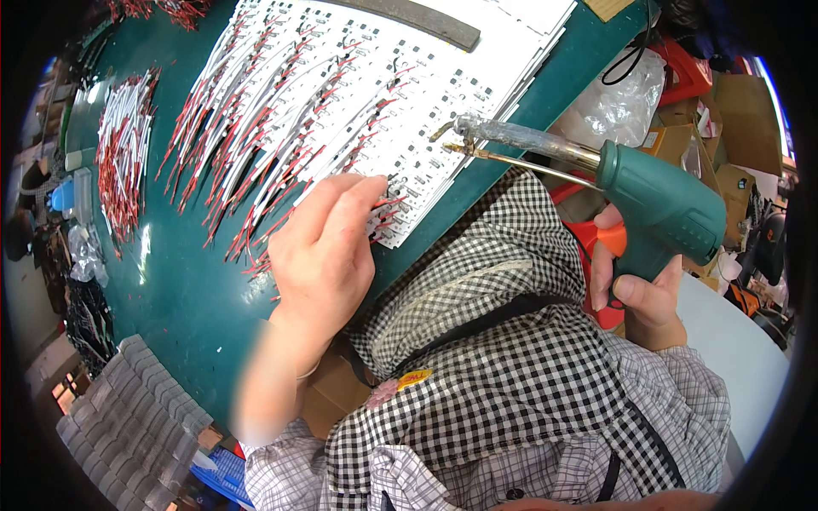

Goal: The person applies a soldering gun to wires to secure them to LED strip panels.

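My left hand [328, 247] is closed in a pinch over the near edge of a white circuit board sheet [456, 106]. Short red and black wire ends [390, 209] stick out beside its fingertips; the pinched wire itself is mostly hidden by the fingers. Rows of white and red wires [256, 153] hang from the sheet toward the left. In my right hand [643, 294] is a green soldering gun [665, 204], gripped by its handle, fingers at the orange trigger [612, 239]. Its metal tip and thin feed tube point left, just above the board's right side.
A bundle of loose wires [126, 157] lies on the green tabletop [183, 294] at the left. A dark bar [417, 21] rests across the sheets. Grey stacked blocks [132, 426] stand at lower left. Clear plastic bags [618, 102] and cardboard boxes [741, 119] are at the right.
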Demonstrator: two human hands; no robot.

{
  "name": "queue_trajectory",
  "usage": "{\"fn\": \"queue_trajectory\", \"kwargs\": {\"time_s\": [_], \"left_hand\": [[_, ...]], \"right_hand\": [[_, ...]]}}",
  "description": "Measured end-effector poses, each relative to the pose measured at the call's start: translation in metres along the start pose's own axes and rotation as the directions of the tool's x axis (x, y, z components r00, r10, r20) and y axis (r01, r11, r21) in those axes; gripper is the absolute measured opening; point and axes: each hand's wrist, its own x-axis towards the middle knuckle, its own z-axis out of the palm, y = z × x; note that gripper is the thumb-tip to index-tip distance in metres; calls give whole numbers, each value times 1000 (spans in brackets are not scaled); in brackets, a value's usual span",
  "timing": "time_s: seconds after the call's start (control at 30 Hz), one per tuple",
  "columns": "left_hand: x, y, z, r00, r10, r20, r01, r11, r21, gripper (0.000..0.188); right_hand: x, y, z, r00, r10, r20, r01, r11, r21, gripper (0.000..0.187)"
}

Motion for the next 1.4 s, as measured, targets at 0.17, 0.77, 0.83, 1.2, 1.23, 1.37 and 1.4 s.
{"fn": "queue_trajectory", "kwargs": {"time_s": [0.17, 0.77, 0.83, 1.2, 1.23, 1.37, 1.4], "left_hand": [[-3, 1, 2, 997, 6, 78, -10, 999, 51, 41], [-5, 0, 10, 999, 0, 54, 1, 1000, -22, 37], [-5, 1, 9, 998, -25, 58, 28, 998, -60, 38], [-6, 4, 7, 994, -50, 93, 58, 995, -78, 45], [-6, 5, 6, 990, -80, 117, 90, 992, -90, 51], [-6, 5, 6, 990, -84, 114, 95, 991, -90, 51], [-5, 6, 5, 989, -83, 121, 94, 992, -90, 51]], "right_hand": [[2, 1, -3, 994, 21, 104, -17, 999, -40, 58], [7, 9, 12, 982, 178, 66, -166, 973, -160, 48], [7, 9, 9, 980, 167, 105, -147, 974, -173, 47], [5, 12, 5, 972, 179, 150, -148, 969, -199, 49], [4, 12, 4, 973, 179, 148, -148, 969, -199, 49], [4, 12, 4, 969, 209, 130, -182, 964, -192, 49], [4, 12, 4, 974, 189, 126, -164, 969, -183, 50]]}}
